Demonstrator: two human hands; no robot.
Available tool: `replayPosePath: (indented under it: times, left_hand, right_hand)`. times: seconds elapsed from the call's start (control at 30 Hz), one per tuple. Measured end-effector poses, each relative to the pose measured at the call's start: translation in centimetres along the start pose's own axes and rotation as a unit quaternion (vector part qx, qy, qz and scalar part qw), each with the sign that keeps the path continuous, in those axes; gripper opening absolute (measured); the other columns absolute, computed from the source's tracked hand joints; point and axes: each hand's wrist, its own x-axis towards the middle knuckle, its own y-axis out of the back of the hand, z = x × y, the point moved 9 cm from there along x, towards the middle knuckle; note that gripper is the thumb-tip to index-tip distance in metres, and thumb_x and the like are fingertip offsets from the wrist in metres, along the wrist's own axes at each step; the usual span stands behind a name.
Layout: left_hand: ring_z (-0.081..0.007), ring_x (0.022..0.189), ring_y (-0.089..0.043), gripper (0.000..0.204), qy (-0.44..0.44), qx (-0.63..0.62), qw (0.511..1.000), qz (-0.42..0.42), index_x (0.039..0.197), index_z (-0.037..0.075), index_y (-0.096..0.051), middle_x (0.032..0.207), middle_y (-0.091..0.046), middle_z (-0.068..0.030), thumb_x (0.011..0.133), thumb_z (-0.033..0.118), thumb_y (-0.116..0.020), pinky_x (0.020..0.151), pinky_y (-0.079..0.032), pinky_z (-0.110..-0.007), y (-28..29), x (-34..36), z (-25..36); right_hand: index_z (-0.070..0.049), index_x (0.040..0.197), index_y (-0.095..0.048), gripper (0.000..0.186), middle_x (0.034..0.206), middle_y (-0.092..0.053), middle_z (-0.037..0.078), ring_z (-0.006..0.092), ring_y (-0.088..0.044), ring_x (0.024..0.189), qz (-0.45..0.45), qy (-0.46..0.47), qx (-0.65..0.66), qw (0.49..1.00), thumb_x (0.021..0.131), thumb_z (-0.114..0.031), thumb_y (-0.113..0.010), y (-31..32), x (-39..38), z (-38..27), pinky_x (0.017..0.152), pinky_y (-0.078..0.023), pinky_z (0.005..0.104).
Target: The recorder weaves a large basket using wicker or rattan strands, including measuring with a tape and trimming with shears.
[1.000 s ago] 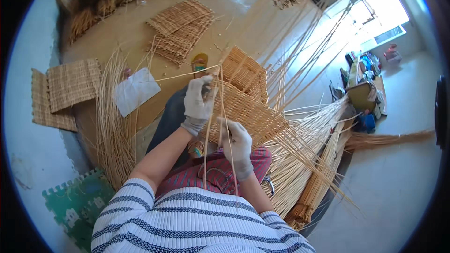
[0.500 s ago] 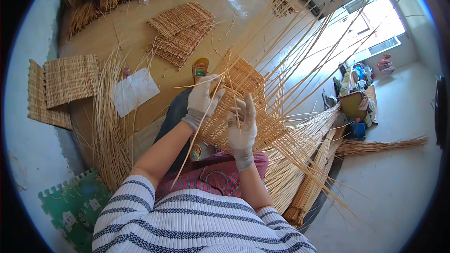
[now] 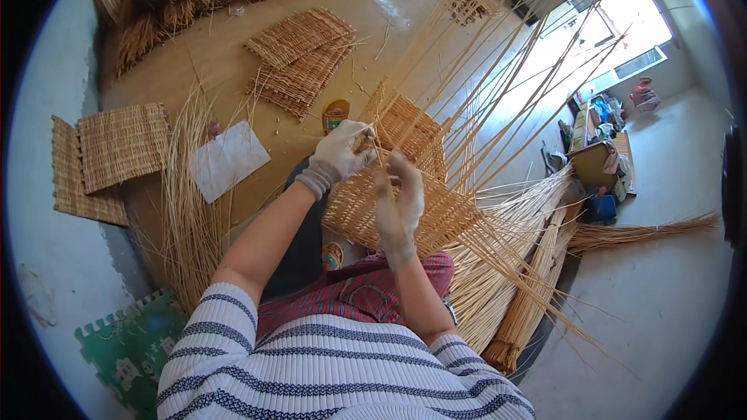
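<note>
The left hand (image 3: 340, 154), gloved in white, is seen curled shut at the far edge of the woven mat (image 3: 405, 202), its fingers pinched on a thin reed (image 3: 436, 70) where that strand meets the weave. The right hand (image 3: 398, 201), also gloved, is held upright over the middle of the mat, fingers loosely spread and slightly bent; whether a strand is caught between them cannot be told from this view. The mat is laid across the lap, tilted, with its near edge at the red patterned cloth (image 3: 366, 292) and its far edge under the left hand. From that far edge the loose reeds are fanned up and away to the right, toward the bright window (image 3: 622, 31), so their long axis is run diagonally from lower left to upper right. The pinched end is therefore found just beyond and to the left of the right hand, and the left hand is plainly the nearer one to it. More cut reeds are piled to the right of the lap in a thick bundle (image 3: 537, 295), finished mats (image 3: 299, 58) are stacked on the floor ahead, and a white sheet (image 3: 228, 159) is lying to the left.
</note>
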Motion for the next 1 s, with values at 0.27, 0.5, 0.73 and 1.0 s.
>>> replayPosePath:
  times: [0.27,0.5,0.73,1.0]
  left_hand:
    - [-0.0254,0.118,-0.062,0.052,-0.030,-0.056,0.987,0.147,0.134,0.005,-0.054,0.127,-0.063,-0.0131,0.088,0.014,-0.076,0.093,-0.054,-0.033,0.2,-4.8,2.5]
    - [-0.0088,0.082,-0.064,0.020,0.170,-0.296,0.933,0.116,0.104,-0.001,-0.067,0.091,-0.068,-0.0027,0.101,0.018,-0.064,0.076,-0.054,-0.024,0.0,-0.6,-5.0]
    - [-0.0109,0.084,-0.064,0.015,0.195,-0.310,0.930,-0.017,0.105,0.001,-0.067,0.093,-0.069,-0.0044,0.099,0.015,-0.067,0.080,-0.054,-0.026,-2.8,3.3,-6.1]
    - [-0.0192,0.106,-0.058,0.042,0.058,-0.020,0.990,-0.130,0.110,0.011,-0.068,0.115,-0.057,-0.0078,0.076,0.026,-0.087,0.093,-0.050,-0.035,-1.2,1.4,-1.1]
  right_hand:
    - [-0.002,0.114,-0.070,0.019,0.112,-0.073,0.016,0.0289,-0.071,0.105,-0.064,0.086,-0.034,0.994,0.097,-0.004,-0.063,-0.6,-5.1,-2.1,0.092,-0.053,0.0341]
    - [-0.007,0.120,-0.069,0.037,0.105,-0.075,0.008,0.0177,-0.072,0.086,-0.203,0.089,0.130,0.966,0.091,0.008,-0.051,-5.6,6.6,-3.3,0.077,-0.056,0.0290]
    - [-0.008,0.116,-0.069,0.019,0.096,-0.073,0.003,0.0098,-0.067,0.073,-0.193,0.006,-0.087,0.977,0.102,-0.010,-0.057,-4.3,13.0,1.8,0.071,-0.055,0.0258]
    - [-0.003,0.108,-0.071,0.014,0.097,-0.075,0.006,0.0151,-0.070,0.082,-0.008,0.062,0.150,0.987,0.100,-0.009,-0.061,2.7,5.2,1.6,0.070,-0.056,0.0283]
